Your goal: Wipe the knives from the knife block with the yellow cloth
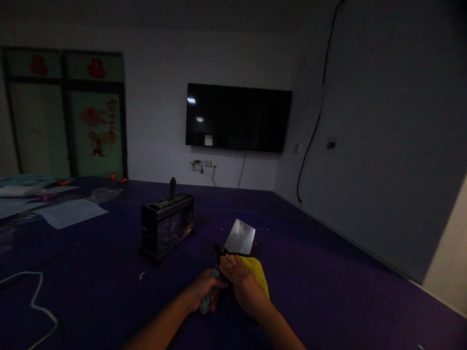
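Dark purple mat surface (328, 272) fills the lower frame, with a black flat-screen TV (237, 116) on the white wall behind. Far left on the mat are white paper sheets (71, 212), near left a loose white cable (34, 301). A dark rectangular knife block (167, 226) stands left of centre with one black handle (172, 187) sticking up out of it, near the hands but apart.

A broad steel cleaver (241, 236) is held just ahead of the person at centre frame, right of the block. Its long axis runs from the near-left handle end to the far-right blade end, so the blade points away from the body with its flat face up. A yellow cloth (257, 270) sits at the base of the blade, draped to the right.

The left hand (207, 289) is nearer the handle, its fingers wrapped closed around the grey grip. The right hand (242, 282) lies over the cloth with fingers together and fairly straight, pressing it onto the blade near the handle. The thumb is hidden, so I cannot tell if it pinches the cloth. The two hands are touching or nearly so.
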Demonstrator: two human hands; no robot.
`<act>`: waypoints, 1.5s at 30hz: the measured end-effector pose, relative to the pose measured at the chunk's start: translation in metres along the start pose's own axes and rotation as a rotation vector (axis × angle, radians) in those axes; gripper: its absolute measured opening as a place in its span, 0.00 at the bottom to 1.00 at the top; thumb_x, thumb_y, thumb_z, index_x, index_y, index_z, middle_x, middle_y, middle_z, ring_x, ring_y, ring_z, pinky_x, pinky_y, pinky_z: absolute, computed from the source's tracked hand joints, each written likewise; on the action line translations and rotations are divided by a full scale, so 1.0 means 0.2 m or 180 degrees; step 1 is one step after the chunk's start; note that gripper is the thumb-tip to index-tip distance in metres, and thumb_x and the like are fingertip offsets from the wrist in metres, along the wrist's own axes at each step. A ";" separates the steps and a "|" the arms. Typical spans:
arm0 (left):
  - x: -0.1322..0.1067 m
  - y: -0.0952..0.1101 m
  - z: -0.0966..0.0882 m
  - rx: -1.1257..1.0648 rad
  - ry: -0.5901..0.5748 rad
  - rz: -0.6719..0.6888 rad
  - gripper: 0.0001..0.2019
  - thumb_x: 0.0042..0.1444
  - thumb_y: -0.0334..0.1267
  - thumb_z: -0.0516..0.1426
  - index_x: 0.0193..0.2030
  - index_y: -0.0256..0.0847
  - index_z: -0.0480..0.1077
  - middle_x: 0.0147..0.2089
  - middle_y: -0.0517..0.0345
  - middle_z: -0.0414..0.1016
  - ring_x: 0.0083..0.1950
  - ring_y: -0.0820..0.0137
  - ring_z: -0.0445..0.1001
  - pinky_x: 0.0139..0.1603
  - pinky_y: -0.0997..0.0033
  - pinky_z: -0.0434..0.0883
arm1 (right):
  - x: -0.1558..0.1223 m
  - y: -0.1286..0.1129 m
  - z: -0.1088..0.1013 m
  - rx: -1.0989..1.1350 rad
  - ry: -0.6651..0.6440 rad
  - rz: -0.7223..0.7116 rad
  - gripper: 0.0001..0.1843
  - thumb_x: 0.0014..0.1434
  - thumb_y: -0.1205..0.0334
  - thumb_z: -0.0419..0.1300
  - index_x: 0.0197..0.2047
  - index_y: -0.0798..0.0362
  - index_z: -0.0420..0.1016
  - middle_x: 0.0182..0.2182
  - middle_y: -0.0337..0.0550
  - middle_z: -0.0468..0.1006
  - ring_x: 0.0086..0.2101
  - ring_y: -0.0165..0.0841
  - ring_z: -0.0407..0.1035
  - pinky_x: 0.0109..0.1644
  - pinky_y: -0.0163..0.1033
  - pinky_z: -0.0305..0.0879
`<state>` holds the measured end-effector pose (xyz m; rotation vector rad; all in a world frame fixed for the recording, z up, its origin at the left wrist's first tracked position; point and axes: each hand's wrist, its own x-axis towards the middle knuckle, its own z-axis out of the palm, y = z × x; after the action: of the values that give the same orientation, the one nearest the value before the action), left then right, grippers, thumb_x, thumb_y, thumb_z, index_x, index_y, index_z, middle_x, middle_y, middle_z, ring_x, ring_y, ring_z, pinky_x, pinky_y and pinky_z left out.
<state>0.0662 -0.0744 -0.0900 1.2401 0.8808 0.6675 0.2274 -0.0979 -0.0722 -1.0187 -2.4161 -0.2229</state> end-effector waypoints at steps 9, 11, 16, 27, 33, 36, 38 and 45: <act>0.00 0.01 -0.01 0.0107 -0.0294 -0.0021 0.15 0.38 0.44 0.60 0.30 0.38 0.64 0.10 0.71 0.56 0.09 0.76 0.57 0.10 0.78 0.57 | -0.01 0.01 -0.01 0.0005 0.0264 0.0071 0.33 0.51 0.80 0.43 0.59 0.51 0.61 0.58 0.42 0.61 0.59 0.36 0.51 0.62 0.50 0.51; 0.00 0.01 -0.02 0.0213 -0.0422 -0.0049 0.16 0.38 0.44 0.61 0.32 0.38 0.65 0.10 0.71 0.56 0.09 0.76 0.57 0.11 0.79 0.57 | -0.01 0.05 0.00 -0.0084 0.0375 0.0142 0.33 0.51 0.80 0.43 0.58 0.51 0.61 0.59 0.42 0.60 0.59 0.37 0.50 0.62 0.51 0.50; 0.00 0.02 -0.02 0.0396 -0.0666 -0.0140 0.15 0.38 0.45 0.61 0.27 0.38 0.63 0.09 0.71 0.56 0.08 0.75 0.57 0.11 0.77 0.59 | -0.03 0.18 0.03 -0.0320 0.0816 0.0288 0.33 0.52 0.78 0.43 0.60 0.51 0.57 0.59 0.43 0.59 0.60 0.36 0.48 0.62 0.52 0.50; -0.01 0.04 -0.01 0.0616 -0.0969 -0.0190 0.15 0.36 0.45 0.63 0.21 0.39 0.62 0.09 0.68 0.57 0.09 0.73 0.60 0.10 0.77 0.59 | -0.07 0.24 -0.07 -0.0340 0.1469 0.0806 0.35 0.51 0.79 0.40 0.61 0.50 0.56 0.60 0.44 0.58 0.60 0.37 0.47 0.61 0.55 0.50; -0.02 0.03 0.00 0.0677 -0.0933 -0.0241 0.17 0.38 0.44 0.62 0.15 0.38 0.59 0.09 0.66 0.57 0.09 0.74 0.61 0.10 0.78 0.59 | -0.08 0.30 -0.08 -0.0384 0.1731 0.0946 0.36 0.50 0.80 0.40 0.61 0.49 0.57 0.60 0.45 0.58 0.60 0.37 0.49 0.61 0.55 0.49; -0.02 0.03 0.00 0.0676 -0.0893 -0.0229 0.17 0.37 0.43 0.61 0.14 0.38 0.58 0.08 0.66 0.57 0.10 0.74 0.61 0.09 0.80 0.58 | -0.09 0.31 -0.08 -0.0428 0.1738 0.0931 0.35 0.50 0.79 0.40 0.61 0.50 0.57 0.60 0.45 0.58 0.60 0.37 0.49 0.60 0.55 0.50; -0.02 0.03 0.01 0.0661 -0.0876 -0.0191 0.17 0.37 0.43 0.61 0.14 0.38 0.58 0.08 0.65 0.57 0.09 0.74 0.61 0.09 0.80 0.57 | -0.09 0.31 -0.08 -0.0444 0.1703 0.0931 0.36 0.50 0.79 0.40 0.61 0.51 0.56 0.61 0.45 0.57 0.60 0.37 0.48 0.61 0.55 0.50; -0.02 0.03 0.01 0.0596 -0.0741 -0.0150 0.15 0.35 0.45 0.62 0.20 0.38 0.62 0.09 0.66 0.60 0.09 0.74 0.60 0.09 0.79 0.57 | -0.08 0.30 -0.06 -0.0492 0.1739 0.0938 0.36 0.50 0.80 0.40 0.61 0.50 0.56 0.60 0.44 0.58 0.60 0.37 0.50 0.61 0.55 0.51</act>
<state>0.0653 -0.0781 -0.0834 1.4280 0.7883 0.3992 0.2834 -0.0690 -0.0731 -1.1844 -1.7594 -0.5151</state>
